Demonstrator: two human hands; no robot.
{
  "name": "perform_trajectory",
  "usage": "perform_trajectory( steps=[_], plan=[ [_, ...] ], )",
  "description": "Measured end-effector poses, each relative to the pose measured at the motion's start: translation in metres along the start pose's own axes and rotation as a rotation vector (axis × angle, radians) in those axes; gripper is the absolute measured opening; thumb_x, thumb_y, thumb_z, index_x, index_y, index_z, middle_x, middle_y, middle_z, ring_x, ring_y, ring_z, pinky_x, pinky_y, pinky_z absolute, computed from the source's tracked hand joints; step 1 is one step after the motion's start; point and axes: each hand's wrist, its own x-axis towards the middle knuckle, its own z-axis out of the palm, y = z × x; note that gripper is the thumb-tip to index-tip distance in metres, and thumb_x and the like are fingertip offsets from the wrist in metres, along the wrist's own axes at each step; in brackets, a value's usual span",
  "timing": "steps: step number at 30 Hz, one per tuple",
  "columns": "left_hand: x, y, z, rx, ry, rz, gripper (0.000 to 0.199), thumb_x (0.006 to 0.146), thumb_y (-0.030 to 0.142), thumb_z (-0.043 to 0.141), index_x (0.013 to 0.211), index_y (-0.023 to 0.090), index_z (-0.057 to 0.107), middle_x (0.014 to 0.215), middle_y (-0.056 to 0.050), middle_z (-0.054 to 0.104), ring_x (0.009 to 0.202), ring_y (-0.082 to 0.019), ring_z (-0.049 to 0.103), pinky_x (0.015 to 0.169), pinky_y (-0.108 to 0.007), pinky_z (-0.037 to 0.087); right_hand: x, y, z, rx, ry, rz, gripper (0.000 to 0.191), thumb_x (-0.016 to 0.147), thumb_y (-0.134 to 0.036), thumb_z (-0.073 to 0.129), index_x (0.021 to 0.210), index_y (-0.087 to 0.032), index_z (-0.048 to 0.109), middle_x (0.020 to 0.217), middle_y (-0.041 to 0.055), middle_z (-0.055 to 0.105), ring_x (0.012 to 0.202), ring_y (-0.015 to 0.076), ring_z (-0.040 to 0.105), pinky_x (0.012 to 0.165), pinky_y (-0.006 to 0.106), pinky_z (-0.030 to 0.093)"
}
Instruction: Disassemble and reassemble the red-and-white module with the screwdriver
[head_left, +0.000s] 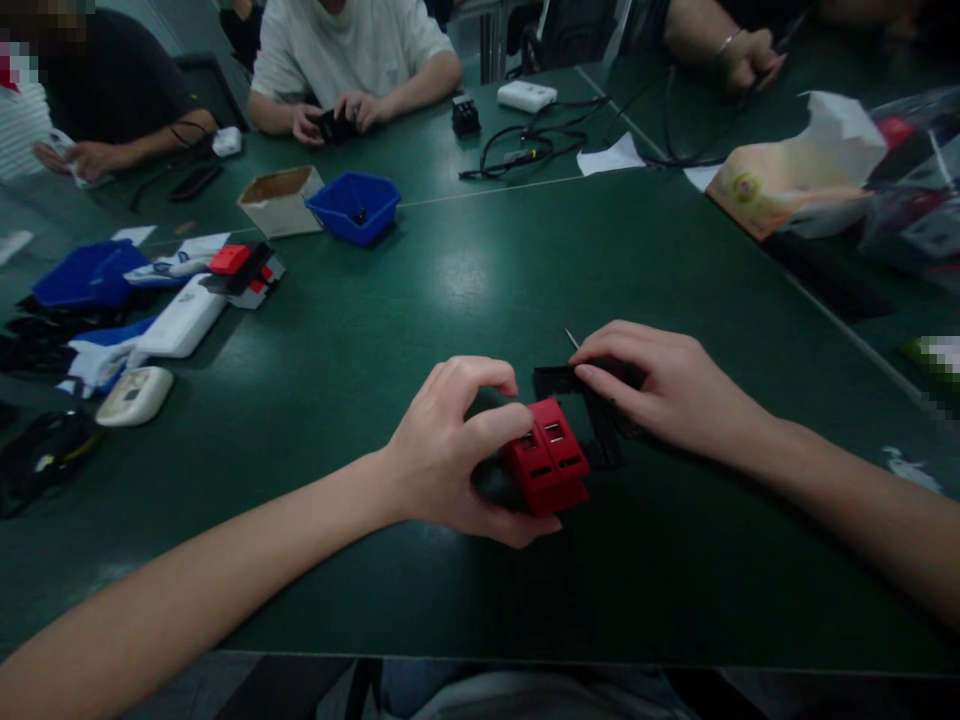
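My left hand (450, 455) grips a small red plastic block (547, 465) with slots on its top, holding it between thumb and fingers just above the green table (420, 300). Right beside it, my right hand (664, 385) rests its fingers on a black plastic frame piece (592, 415) that lies against the red block. A thin metal pin (571, 338) sticks up near the right hand's fingertips. What lies under the right palm is hidden.
A blue bin (354, 207) and an open cardboard box (281, 200) stand at the back centre. White and blue devices (180, 318) and red parts lie at the left. Cables (529, 145) and a tissue pack (795, 170) sit behind. Other people's hands work at the far edge.
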Motion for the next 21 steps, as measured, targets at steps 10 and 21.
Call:
perform_trajectory(
  steps=[10, 21],
  plan=[
    [-0.0008, -0.0031, 0.0027, -0.048, -0.013, 0.035, 0.061, 0.077, 0.059, 0.075, 0.119, 0.021, 0.051, 0.109, -0.013, 0.068, 0.088, -0.023, 0.069, 0.072, -0.036, 0.054, 0.0003, -0.0013, -0.0009, 0.006, 0.000, 0.000, 0.014, 0.101, -0.029, 0.057, 0.099, -0.023, 0.070, 0.099, 0.0073, 0.073, 0.086, 0.0242, 0.070, 0.075, 0.039, 0.054],
    [0.0005, -0.0012, -0.0013, -0.081, -0.060, 0.068, 0.048, 0.081, 0.051, 0.076, 0.112, 0.023, 0.054, 0.123, -0.014, 0.058, 0.106, -0.027, 0.064, 0.083, -0.043, 0.061, 0.0003, -0.0023, -0.0010, -0.006, -0.002, -0.003, 0.013, 0.101, -0.028, 0.057, 0.100, -0.022, 0.069, 0.100, 0.0072, 0.072, 0.084, 0.0227, 0.070, 0.072, 0.037, 0.053]
  ],
)
